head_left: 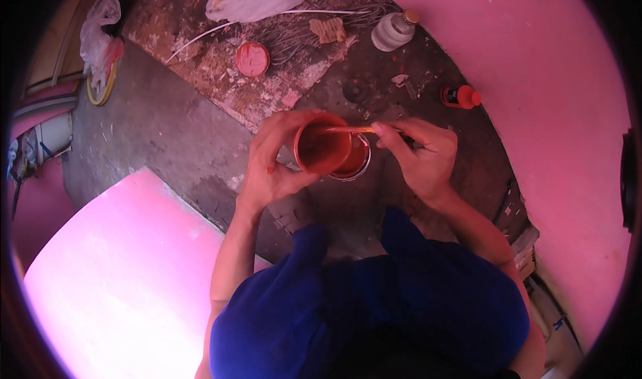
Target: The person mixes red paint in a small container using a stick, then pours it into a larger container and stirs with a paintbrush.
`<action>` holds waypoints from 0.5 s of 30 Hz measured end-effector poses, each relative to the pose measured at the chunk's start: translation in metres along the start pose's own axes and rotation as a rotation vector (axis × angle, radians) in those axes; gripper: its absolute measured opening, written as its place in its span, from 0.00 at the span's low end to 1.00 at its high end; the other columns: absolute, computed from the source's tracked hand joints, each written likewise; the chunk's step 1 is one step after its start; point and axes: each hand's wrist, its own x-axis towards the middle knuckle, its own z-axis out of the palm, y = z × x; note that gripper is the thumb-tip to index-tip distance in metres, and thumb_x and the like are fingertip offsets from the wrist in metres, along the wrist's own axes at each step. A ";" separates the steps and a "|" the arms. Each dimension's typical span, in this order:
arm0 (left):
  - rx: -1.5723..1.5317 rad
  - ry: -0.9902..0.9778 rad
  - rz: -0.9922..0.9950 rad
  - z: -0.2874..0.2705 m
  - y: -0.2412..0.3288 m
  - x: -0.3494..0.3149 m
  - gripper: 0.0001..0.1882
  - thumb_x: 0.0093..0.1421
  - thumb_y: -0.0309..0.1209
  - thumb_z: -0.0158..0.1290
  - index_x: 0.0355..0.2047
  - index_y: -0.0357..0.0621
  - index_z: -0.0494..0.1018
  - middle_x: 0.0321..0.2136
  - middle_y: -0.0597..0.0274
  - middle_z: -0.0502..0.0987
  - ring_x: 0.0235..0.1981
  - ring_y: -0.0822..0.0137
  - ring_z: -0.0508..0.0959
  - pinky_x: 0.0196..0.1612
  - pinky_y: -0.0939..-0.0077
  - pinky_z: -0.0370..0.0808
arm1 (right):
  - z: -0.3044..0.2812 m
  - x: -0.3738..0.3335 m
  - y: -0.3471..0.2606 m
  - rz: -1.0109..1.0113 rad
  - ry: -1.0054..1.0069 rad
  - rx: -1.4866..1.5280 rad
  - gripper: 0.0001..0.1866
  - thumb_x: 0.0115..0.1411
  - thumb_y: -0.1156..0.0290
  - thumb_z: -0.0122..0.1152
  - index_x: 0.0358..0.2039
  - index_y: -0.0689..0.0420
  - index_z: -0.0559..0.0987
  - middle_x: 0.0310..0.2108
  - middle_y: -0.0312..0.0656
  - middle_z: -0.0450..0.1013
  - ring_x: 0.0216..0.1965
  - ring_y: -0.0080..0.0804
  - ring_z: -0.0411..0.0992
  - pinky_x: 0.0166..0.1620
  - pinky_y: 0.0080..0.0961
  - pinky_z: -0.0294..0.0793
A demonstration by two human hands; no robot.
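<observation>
My left hand [271, 158] is wrapped round a reddish-brown cup [304, 153], tilted so that its open mouth faces me. Reddish colour coats its inside. Pinched between thumb and fingers of my right hand [421, 153] is a thin orange-stained stick [354, 130], whose far end reaches over the cup's rim; whether it ends in bristles I cannot tell. Just below and right of the cup is an open can [366, 161] with a shiny rim and red paint inside, partly hidden by the cup. A red smear marks my left thumb.
Ahead lies a paint-spattered board [221, 78] with a pink-topped round lid or tin [253, 59], wires and a plastic bag [261, 1]. A clear jar [393, 31] and a dark bottle with a red cap [461, 97] stand by the pink wall [535, 111]. A pink panel [134, 245] is at left.
</observation>
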 end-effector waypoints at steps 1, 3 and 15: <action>0.000 0.014 0.019 0.001 0.000 0.001 0.38 0.39 0.29 0.76 0.54 0.43 0.77 0.52 0.55 0.83 0.52 0.49 0.82 0.58 0.56 0.76 | -0.002 0.001 -0.002 -0.003 0.021 -0.044 0.08 0.64 0.73 0.73 0.33 0.66 0.88 0.24 0.41 0.82 0.23 0.20 0.78 0.28 0.18 0.70; 0.010 0.023 0.004 0.001 -0.003 -0.001 0.38 0.39 0.29 0.76 0.55 0.43 0.77 0.51 0.55 0.84 0.52 0.50 0.82 0.57 0.56 0.77 | -0.003 0.002 -0.005 0.052 0.068 -0.045 0.10 0.63 0.70 0.75 0.28 0.64 0.88 0.21 0.39 0.81 0.21 0.19 0.76 0.26 0.21 0.68; 0.012 0.026 -0.071 -0.006 -0.019 -0.016 0.39 0.41 0.31 0.78 0.56 0.40 0.77 0.52 0.52 0.83 0.54 0.48 0.82 0.59 0.57 0.75 | -0.029 0.006 -0.022 0.196 0.031 -0.020 0.06 0.62 0.75 0.75 0.35 0.65 0.89 0.26 0.41 0.83 0.27 0.19 0.80 0.30 0.17 0.73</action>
